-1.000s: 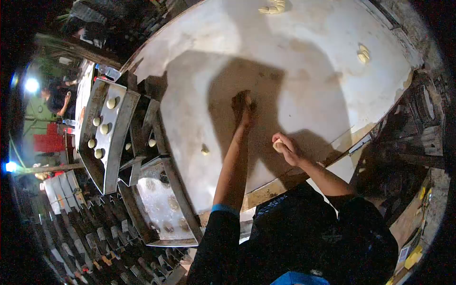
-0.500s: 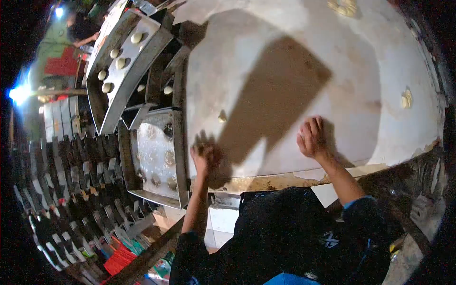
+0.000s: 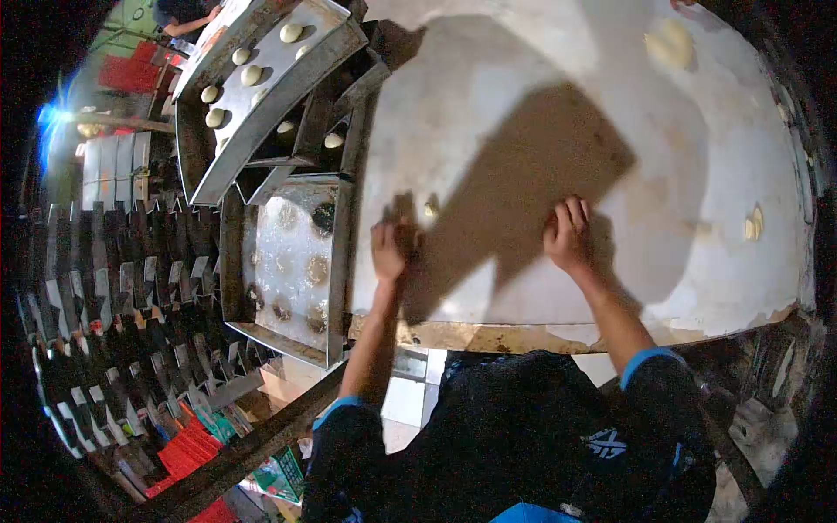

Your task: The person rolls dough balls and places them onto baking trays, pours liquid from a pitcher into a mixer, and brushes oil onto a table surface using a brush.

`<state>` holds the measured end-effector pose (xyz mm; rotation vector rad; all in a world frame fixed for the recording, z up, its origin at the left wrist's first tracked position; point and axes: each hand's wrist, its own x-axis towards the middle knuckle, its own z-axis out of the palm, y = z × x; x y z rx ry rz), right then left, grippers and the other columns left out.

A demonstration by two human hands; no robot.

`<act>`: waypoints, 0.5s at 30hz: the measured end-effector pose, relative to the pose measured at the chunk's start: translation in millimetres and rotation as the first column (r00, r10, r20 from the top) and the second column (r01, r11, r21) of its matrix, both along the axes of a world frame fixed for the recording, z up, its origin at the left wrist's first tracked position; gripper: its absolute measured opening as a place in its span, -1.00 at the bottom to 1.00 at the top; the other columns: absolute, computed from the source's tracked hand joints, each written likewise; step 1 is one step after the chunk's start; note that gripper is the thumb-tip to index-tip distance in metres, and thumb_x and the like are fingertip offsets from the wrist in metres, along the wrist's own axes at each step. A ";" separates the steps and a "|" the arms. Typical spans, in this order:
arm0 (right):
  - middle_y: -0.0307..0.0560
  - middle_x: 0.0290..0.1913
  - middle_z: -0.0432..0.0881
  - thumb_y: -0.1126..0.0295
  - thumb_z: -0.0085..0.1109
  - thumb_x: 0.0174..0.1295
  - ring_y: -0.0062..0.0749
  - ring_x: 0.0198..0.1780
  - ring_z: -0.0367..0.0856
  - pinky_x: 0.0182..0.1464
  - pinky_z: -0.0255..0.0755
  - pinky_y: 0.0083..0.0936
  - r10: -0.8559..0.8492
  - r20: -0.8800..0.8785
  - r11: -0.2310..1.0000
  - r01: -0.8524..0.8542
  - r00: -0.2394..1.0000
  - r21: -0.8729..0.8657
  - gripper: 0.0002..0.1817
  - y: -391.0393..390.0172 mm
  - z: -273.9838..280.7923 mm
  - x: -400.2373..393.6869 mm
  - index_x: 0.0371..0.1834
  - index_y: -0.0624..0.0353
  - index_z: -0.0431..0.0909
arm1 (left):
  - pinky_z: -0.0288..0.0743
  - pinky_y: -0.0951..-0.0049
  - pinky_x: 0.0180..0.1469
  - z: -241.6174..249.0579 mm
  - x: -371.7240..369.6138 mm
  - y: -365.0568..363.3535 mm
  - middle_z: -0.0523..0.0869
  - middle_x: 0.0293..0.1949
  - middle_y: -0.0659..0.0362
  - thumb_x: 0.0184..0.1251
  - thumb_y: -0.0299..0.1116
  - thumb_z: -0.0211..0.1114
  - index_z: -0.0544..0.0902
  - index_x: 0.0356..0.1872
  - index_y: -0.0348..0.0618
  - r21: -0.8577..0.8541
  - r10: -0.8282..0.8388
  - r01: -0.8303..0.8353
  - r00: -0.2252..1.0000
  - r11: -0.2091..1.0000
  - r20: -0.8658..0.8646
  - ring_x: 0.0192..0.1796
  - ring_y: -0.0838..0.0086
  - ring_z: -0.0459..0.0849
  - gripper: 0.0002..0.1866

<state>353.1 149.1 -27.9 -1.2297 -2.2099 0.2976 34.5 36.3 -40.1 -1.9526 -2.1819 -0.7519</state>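
My left hand (image 3: 390,249) rests palm down near the table's left side, its fingers curled together; whatever may lie under the palm is hidden. Just beyond it is a small piece of dough (image 3: 431,206), not touched by the hand. Farther right, my right hand (image 3: 568,234) is cupped the same way on the pale tabletop (image 3: 645,288), and the space beneath it cannot be seen. A wide dark shadow falls between and beyond the two hands.
An empty-looking greased metal tray (image 3: 336,270) stands left of the table. Above it, stacked trays (image 3: 279,113) hold several dough balls (image 3: 252,75). More dough (image 3: 670,45) lies at the far right, with small pieces (image 3: 753,225) nearer. Racked metal pans (image 3: 157,283) fill the left. A person's arm (image 3: 187,26) shows top left.
The camera view has shifted. My left hand has moved forward on the table, closer to level with the small dough piece. My right hand's fingers look more drawn together.
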 end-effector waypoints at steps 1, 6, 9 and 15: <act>0.19 -0.33 0.40 0.50 0.04 -0.08 0.13 -0.20 0.37 -0.15 0.28 -0.03 0.000 0.001 1.000 0.000 1.000 -0.005 -0.83 -9.9 -4.9 -11.3 -0.39 0.30 0.37 | 0.41 0.21 -0.10 11.5 13.5 16.9 0.53 -0.23 -0.06 0.07 -0.22 0.31 0.50 -0.17 -0.26 -0.026 0.054 -0.049 0.962 0.998 0.266 -0.15 0.06 0.49 -0.62; 0.17 -0.23 0.47 0.48 0.00 0.11 0.13 -0.12 0.42 -0.09 0.33 -0.11 0.225 0.050 0.965 -0.215 0.973 -0.152 -0.87 -50.0 9.3 3.4 -0.30 0.30 0.41 | 0.48 0.18 -0.32 14.1 34.5 35.5 0.61 -0.35 -0.01 0.13 -0.19 0.26 0.54 -0.15 -0.16 0.079 0.032 -0.048 0.980 0.996 0.198 -0.34 0.08 0.59 -0.67; -0.03 -0.46 0.48 0.39 -0.03 0.21 -0.23 -0.40 0.50 -0.46 0.37 -0.32 0.232 -0.066 0.957 -0.240 0.970 -0.165 -0.91 -48.4 25.9 20.0 -0.37 0.16 0.42 | 0.50 0.20 -0.27 7.5 32.2 28.5 0.64 -0.33 -0.08 0.08 -0.28 0.24 0.57 -0.10 -0.19 -0.157 0.056 -0.013 0.961 0.987 0.271 -0.33 0.06 0.62 -0.66; -0.12 -0.52 0.45 0.15 0.06 0.24 -0.56 -0.43 0.42 -0.36 0.32 -0.48 0.152 -0.620 0.779 -0.479 0.770 -0.405 -0.71 -59.3 17.2 -41.3 -0.33 0.19 0.39 | 0.47 0.24 -0.24 22.7 117.0 1.9 0.62 -0.30 -0.09 0.17 -0.44 0.17 0.50 -0.06 -0.20 -0.027 -0.171 0.323 0.568 0.946 0.805 -0.28 0.12 0.60 -0.72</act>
